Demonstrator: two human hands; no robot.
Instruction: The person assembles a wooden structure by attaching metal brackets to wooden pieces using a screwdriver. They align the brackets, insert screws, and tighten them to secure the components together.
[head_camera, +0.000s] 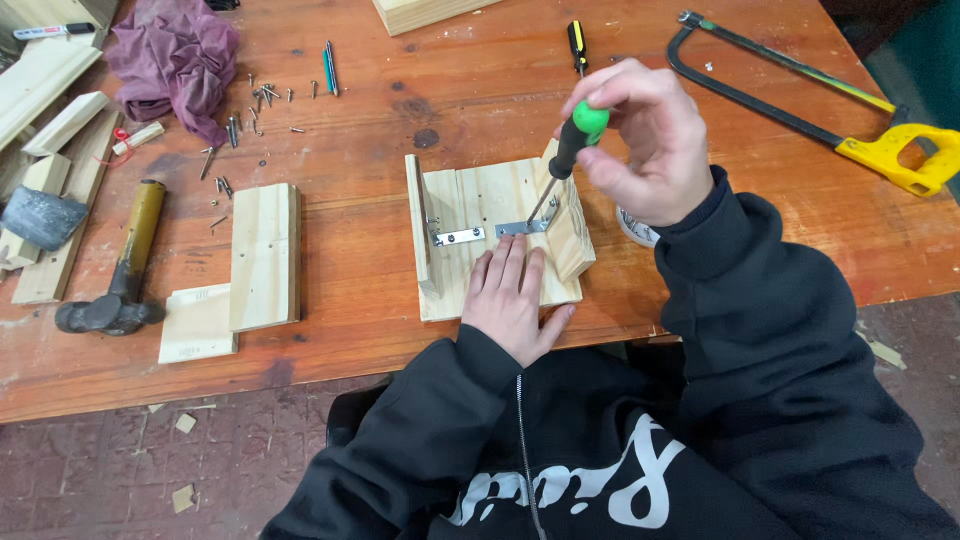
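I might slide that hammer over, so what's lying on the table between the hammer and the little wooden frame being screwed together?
In the head view, two stacked pine boards lie between the hammer and the wooden frame.

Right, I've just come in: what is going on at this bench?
A person sits at a wooden workbench. The right hand holds a green-handled screwdriver, its tip down at a metal corner bracket on a small pine assembly. The left hand lies flat on the base board. A hammer, loose screws and a hacksaw lie around.
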